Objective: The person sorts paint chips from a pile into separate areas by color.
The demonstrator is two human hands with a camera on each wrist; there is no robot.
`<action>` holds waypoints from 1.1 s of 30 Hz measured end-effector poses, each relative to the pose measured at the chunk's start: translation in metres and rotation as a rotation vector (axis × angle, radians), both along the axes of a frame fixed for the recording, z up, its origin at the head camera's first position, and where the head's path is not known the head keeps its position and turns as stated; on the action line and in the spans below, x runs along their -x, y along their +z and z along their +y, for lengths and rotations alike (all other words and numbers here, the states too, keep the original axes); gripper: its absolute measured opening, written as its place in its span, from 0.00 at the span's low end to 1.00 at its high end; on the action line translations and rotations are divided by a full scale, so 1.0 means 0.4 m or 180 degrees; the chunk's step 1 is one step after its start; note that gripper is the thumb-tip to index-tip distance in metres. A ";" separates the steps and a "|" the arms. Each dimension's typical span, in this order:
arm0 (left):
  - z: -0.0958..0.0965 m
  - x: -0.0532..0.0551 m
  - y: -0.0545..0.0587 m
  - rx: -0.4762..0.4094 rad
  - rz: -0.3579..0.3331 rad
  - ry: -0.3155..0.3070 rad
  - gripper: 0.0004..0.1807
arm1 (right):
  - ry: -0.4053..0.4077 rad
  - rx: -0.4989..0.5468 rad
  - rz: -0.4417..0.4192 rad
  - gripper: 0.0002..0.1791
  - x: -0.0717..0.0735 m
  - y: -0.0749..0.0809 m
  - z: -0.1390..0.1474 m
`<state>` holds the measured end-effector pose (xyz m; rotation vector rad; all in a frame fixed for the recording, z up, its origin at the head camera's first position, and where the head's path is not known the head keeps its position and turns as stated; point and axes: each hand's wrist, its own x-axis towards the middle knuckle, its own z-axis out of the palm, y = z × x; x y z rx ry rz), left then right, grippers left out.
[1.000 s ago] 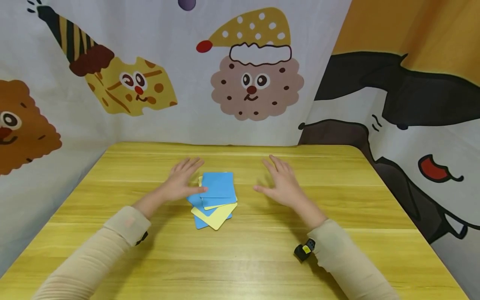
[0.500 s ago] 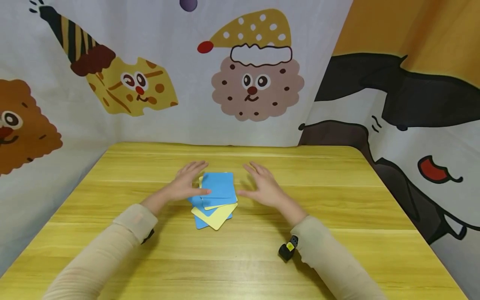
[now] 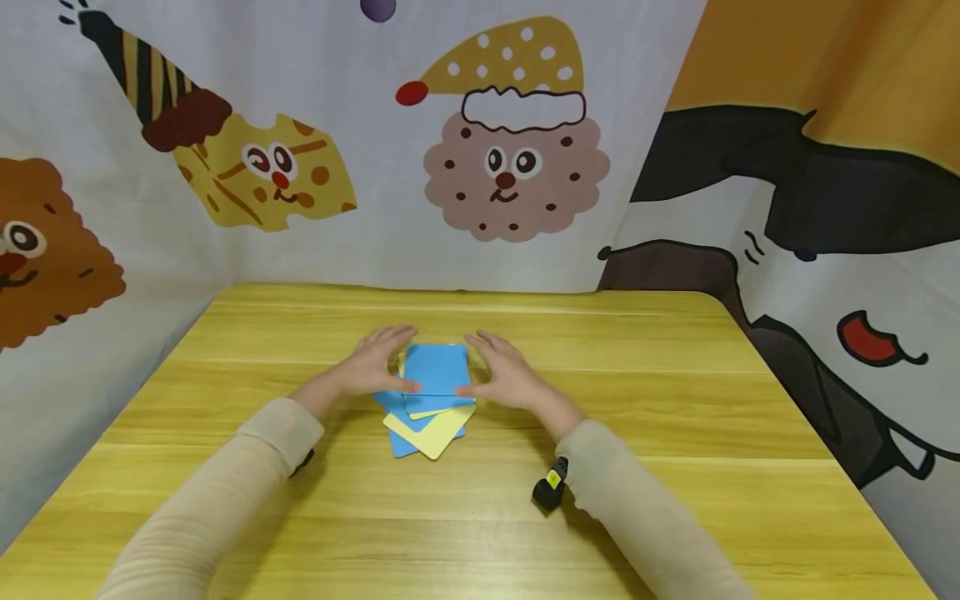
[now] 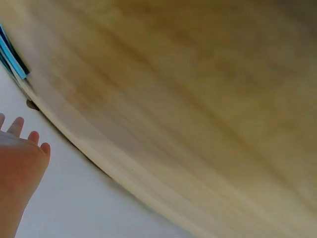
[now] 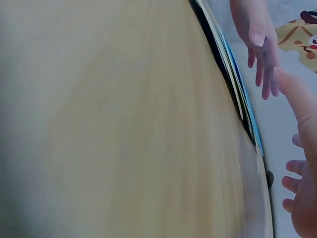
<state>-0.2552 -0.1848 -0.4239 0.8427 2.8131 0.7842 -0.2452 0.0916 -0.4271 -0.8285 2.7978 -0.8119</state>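
A loose pile of blue and yellow cards with rounded corners lies on the table, seen in the head view. A blue card (image 3: 437,367) is on top, and a yellow card (image 3: 437,435) sticks out at the near side. My left hand (image 3: 369,365) is at the pile's left side, thumb over the blue card, fingers spread. On the opposite side, my right hand (image 3: 507,375) has its thumb over the top card's right edge and its fingers extended. Both hands (image 5: 257,39) appear raised above the pile (image 5: 233,74) in the right wrist view. Neither hand holds anything.
The wooden table (image 3: 450,533) stretches around the pile on all sides. Behind it hangs a white cloth (image 3: 390,250) printed with cartoon figures, and another printed cloth (image 3: 795,292) is at the right. A small black wrist camera (image 3: 550,487) sits by the right sleeve.
My right hand has moved left, from well beside the pile to its right edge. My left hand has shifted slightly right. The cards have stayed in place.
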 end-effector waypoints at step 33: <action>0.009 0.027 -0.032 0.0345 0.0019 -0.0158 0.57 | 0.0261 -0.0478 -0.0187 0.54 0.048 -0.024 -0.032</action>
